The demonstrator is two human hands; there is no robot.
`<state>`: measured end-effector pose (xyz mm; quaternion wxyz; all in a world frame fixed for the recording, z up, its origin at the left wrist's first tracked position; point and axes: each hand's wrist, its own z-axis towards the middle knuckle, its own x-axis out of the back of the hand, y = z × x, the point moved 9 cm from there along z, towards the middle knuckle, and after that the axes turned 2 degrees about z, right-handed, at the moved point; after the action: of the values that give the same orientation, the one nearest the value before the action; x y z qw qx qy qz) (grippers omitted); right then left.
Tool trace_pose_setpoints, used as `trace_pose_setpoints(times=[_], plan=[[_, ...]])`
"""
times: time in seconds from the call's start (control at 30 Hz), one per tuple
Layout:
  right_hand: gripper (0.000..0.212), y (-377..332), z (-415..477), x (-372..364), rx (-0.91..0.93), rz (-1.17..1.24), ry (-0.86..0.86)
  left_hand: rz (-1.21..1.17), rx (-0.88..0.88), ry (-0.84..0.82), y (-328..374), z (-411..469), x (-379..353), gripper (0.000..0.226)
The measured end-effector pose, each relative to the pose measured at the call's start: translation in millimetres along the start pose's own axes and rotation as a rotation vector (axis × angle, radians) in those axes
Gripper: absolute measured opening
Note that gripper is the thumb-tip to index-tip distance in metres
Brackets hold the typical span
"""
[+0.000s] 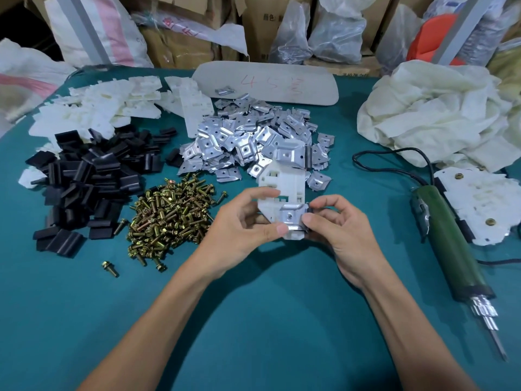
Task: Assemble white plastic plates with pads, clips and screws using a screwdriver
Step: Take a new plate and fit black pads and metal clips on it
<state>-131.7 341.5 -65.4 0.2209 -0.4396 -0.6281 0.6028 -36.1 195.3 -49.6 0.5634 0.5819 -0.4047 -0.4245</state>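
A teal table (253, 320) bears a grey oval board (282, 80) with red marks at its far edge and a crumpled white sheet (428, 114), perhaps plastic, at far right. Behind stand cardboard boxes (180, 49), sacks (93, 29) and clear bags (332, 32).

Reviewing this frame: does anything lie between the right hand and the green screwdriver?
Nothing visible does. Only bare teal tablecloth separates the right hand from the screwdriver. The assembled plate lies beyond the screwdriver, to its right. The right hand is occupied, though, pinching the clip on the white plate.
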Motion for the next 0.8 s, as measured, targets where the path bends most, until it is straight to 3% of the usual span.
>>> trace_pose_setpoints(times=[0.2, 0.7, 0.8], plan=[[0.02, 2, 1, -3, -0.012, -0.023, -0.034, -0.011, -0.016, 0.031, -4, 2, 5, 0.051], [0.022, -7, -8, -13, 0.065, -0.108, -0.126, -0.04, 0.038, -0.092, -11, -6, -1, 0.053], [0.024, -4, -7, -14, 0.045, -0.041, -0.104, -0.139, 0.035, -0.122, -6, -2, -2, 0.057]])
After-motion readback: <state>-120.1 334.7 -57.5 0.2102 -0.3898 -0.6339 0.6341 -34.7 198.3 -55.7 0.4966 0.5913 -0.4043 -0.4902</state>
